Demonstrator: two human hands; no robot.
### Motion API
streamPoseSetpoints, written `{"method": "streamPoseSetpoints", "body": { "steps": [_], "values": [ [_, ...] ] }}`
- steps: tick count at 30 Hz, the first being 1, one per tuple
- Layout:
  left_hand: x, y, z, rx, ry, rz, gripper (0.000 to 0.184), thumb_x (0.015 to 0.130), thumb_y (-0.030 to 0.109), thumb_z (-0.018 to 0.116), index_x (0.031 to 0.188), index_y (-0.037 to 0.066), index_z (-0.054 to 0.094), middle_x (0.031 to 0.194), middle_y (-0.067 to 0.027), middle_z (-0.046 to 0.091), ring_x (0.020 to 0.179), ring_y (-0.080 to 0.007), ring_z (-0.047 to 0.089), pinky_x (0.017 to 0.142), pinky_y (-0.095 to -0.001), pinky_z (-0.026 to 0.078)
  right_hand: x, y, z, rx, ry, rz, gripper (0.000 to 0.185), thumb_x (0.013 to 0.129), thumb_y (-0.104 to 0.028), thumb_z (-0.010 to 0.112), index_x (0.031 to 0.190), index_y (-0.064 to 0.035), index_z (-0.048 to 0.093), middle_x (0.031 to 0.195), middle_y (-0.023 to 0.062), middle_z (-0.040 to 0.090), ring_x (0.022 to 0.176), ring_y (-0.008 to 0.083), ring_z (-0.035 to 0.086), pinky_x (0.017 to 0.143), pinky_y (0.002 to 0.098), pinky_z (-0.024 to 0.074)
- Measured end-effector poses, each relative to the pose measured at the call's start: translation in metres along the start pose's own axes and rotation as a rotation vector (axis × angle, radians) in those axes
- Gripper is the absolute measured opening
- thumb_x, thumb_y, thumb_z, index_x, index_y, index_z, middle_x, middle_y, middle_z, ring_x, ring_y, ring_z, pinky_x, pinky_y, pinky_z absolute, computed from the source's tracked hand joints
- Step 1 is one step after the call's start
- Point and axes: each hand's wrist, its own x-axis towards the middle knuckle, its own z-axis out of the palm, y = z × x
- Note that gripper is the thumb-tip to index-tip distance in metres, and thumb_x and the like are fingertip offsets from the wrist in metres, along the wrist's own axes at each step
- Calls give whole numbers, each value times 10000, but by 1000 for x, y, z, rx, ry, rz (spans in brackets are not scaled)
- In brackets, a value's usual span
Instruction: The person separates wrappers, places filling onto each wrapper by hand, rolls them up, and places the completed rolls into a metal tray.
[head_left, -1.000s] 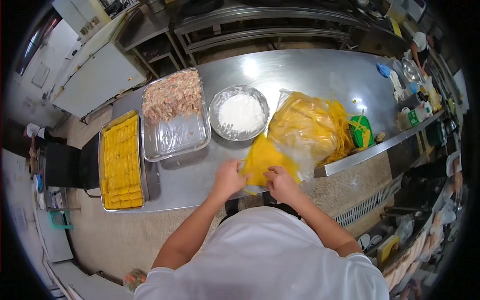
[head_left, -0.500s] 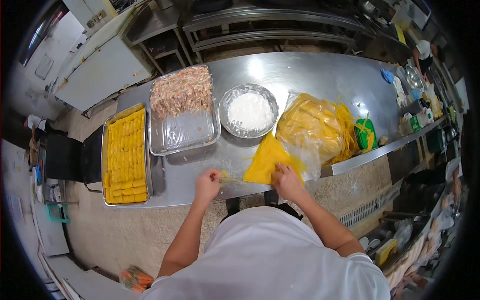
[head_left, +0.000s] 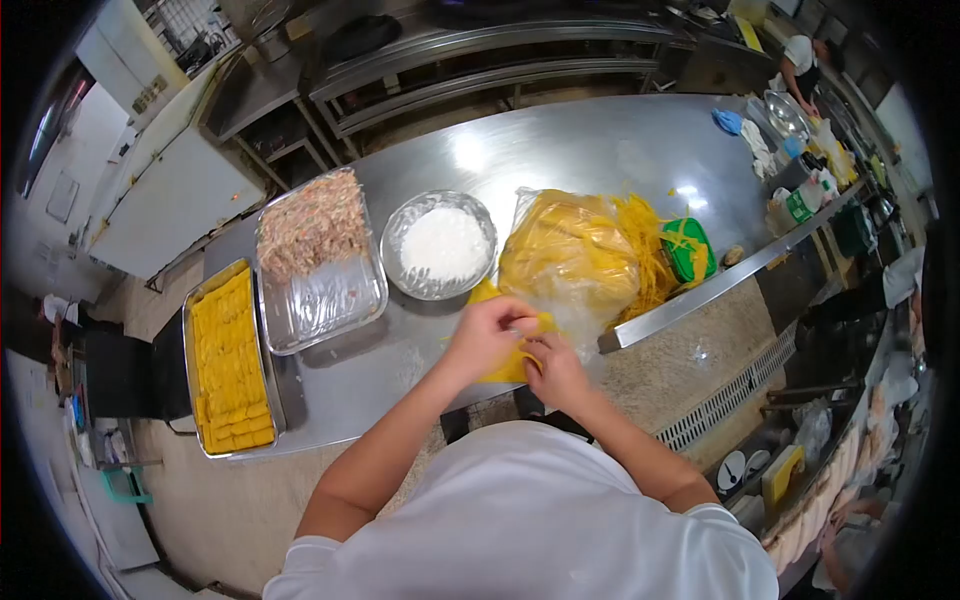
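Both hands meet over a yellow sheet near the table's front edge. My left hand lies across the sheet, its fingers pinched together. Touching or almost touching it, my right hand has its fingers curled at the sheet's right part. What sits between the fingertips is too small to name. Just beyond, a plastic bag of yellow sheets spills yellow shreds on its right. A metal bowl of white paste stands behind my left hand.
Left of the bowl is a tray of minced filling, then a tray of yellow rolls. A green container lies beside the shreds. A raised metal edge runs at the right. One person stands at the far right.
My left hand has come back from the left, where it held thin shreds, to join my right hand over the sheet. The view has shifted, so the trays appear lower and further left.
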Motion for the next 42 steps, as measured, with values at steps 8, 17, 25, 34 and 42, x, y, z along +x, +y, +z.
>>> {"method": "streamPoseSetpoints", "body": {
  "steps": [8, 17, 25, 34, 42],
  "values": [
    [140, 29, 141, 113, -153, 130, 299, 1000, 195, 767, 1224, -2, 749, 1064, -138, 789, 985, -245, 742, 897, -346, 575, -22, 22, -32, 87, 17, 26, 240, 869, -41, 722, 1097, -4, 787, 1163, 218, 742, 1110, 406, 698, 978, 476, 579],
    [84, -26, 50, 261, 359, 48, 287, 949, 168, 803, 1212, 55, 790, 1048, -145, 806, 911, -227, 754, 850, -355, 591, -17, 35, -50, 173, -177, 79, 316, 885, -87, 771, 1190, -4, 756, 1318, 238, 687, 1120, 432, 694, 960, 470, 591],
    [-61, -152, -10, 520, 603, -292, 243, 879, 175, 838, 1086, 54, 801, 979, -150, 770, 866, -311, 742, 797, -428, 589, 33, 42, 15, -61, -150, 20, 343, 892, -187, 795, 1172, 1, 731, 1393, 256, 629, 1187, 450, 656, 916, 494, 588],
    [-69, -150, -9, 556, 509, -229, 377, 827, 222, 871, 1155, 65, 770, 1121, -155, 732, 1068, -383, 697, 932, -473, 563, 65, 77, 36, -17, -90, 244, 197, 836, -156, 830, 959, -32, 740, 929, 188, 741, 887, 402, 728, 796, 507, 579],
    [-27, -121, -16, 315, 446, -126, 476, 894, 225, 855, 1301, 22, 712, 1347, -175, 685, 1192, -361, 673, 1009, -462, 535, 52, 71, 30, 362, 6, 271, 92, 870, 14, 758, 922, -26, 695, 813, 65, 688, 758, 169, 669, 689, 330, 535]
  ]
}}
